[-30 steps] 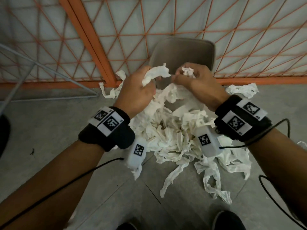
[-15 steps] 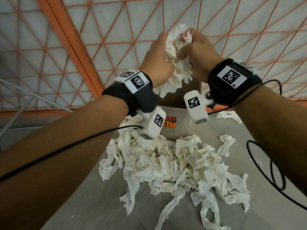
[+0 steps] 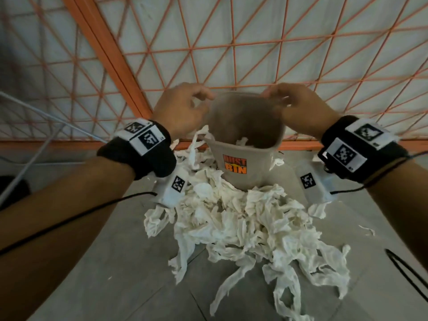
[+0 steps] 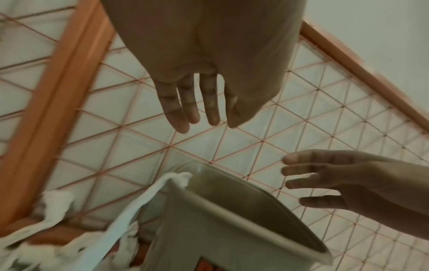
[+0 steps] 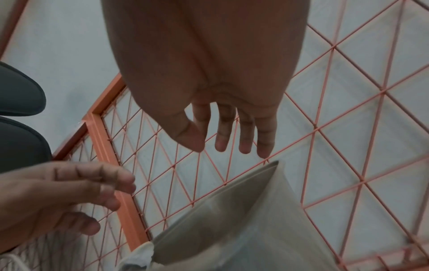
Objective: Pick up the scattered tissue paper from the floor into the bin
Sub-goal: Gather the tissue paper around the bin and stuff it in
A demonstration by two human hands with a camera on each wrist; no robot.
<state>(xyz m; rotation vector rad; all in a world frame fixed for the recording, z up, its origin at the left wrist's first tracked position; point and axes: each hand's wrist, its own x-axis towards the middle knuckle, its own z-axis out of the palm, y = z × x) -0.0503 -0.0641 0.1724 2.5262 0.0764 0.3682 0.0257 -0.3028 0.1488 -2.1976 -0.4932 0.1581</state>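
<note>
A grey bin (image 3: 259, 163) labelled DUST BIN stands on the floor against the orange mesh fence. Some tissue (image 3: 242, 141) lies inside it, and one strip (image 4: 162, 185) hangs over its left rim. A big pile of crumpled white tissue (image 3: 231, 223) is spread on the floor in front of the bin. My left hand (image 3: 199, 101) hovers over the bin's left edge and my right hand (image 3: 276, 98) over its right edge. In the wrist views the left hand's fingers (image 4: 197, 113) and the right hand's fingers (image 5: 232, 143) are straight and hold nothing.
The orange mesh fence (image 3: 231, 54) closes off the space right behind the bin. A grey metal rod frame (image 3: 46, 126) slants at the left. A black cable (image 3: 407, 274) loops on the floor at the right. Small tissue scraps (image 3: 276, 162) lie right of the bin.
Both hands held a bundle of tissue high above the bin. They have let it go, dropped lower and moved apart; the tissue now lies in the bin.
</note>
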